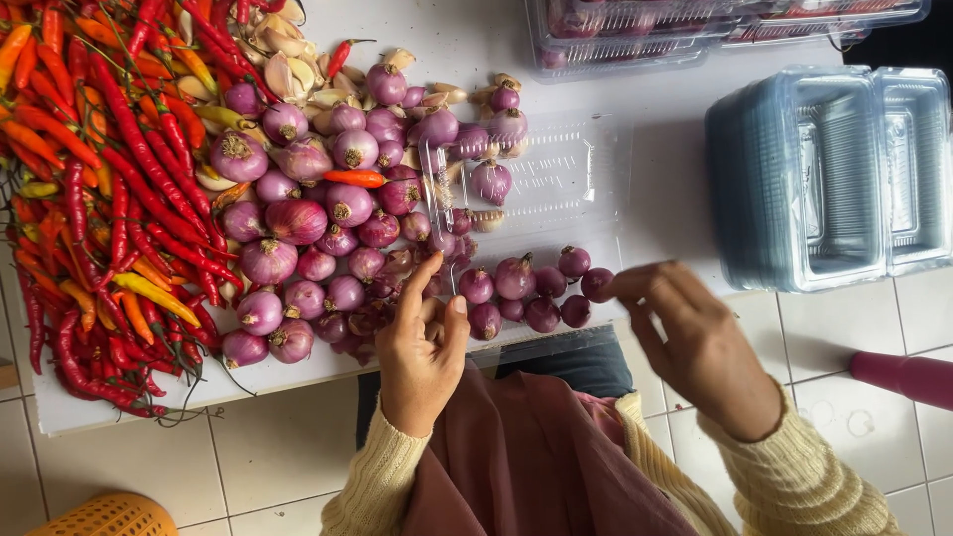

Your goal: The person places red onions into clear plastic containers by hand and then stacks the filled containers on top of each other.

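My left hand [422,342] grips the near left edge of an open clear plastic clamshell tray [556,189] lying on the white board. Several small purple shallots [526,293] lie in its near half. My right hand [685,333] pinches one shallot [597,284] at its fingertips, at the right end of that row. A big heap of purple shallots [308,218] lies just left of the tray. Further left is a pile of red and orange chillies [109,199]. Garlic cloves [288,60] sit behind the shallots.
A stack of empty clear trays [824,179] stands at the right. Filled, closed trays [635,30] lie at the top edge. A pink object [903,375] sticks in at the right over the tiled floor. An orange basket [109,516] shows at bottom left.
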